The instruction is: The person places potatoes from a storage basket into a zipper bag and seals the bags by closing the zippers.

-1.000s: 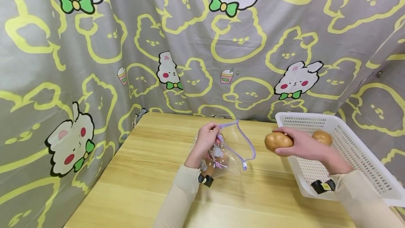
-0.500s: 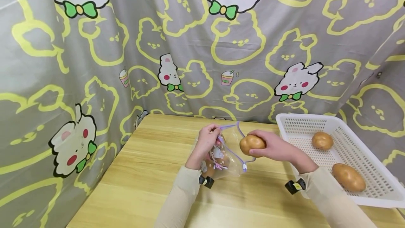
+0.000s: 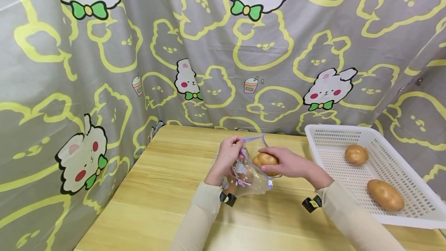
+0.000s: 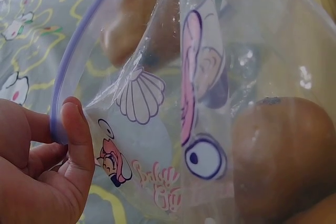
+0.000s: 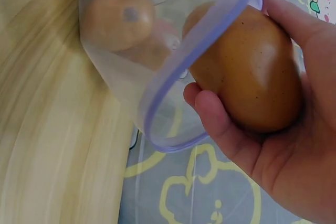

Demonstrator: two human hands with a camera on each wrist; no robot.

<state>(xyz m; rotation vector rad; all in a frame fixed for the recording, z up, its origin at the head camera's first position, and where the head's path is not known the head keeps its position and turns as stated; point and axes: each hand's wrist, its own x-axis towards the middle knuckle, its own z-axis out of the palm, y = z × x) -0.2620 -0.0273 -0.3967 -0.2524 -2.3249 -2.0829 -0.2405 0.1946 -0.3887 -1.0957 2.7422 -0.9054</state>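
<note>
While the left hand point(image 3: 228, 154) pinches the bag point(image 3: 249, 169) rim open, the right hand point(image 3: 283, 162) grips a potato point(image 3: 264, 159) at its mouth, best eased in end-first, clear of the zip, beside the potato already inside.

Four potatoes: one in hand point(image 3: 265, 159), one inside the bag point(image 5: 116, 18), two in the basket point(image 3: 356, 154) point(image 3: 385, 195). One clear zip bag point(image 3: 249, 173). One white basket point(image 3: 400, 165).

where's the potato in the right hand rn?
Head view, table centre: the potato sits in the right hand at the mouth of the zip bag, left of the white basket.
</note>
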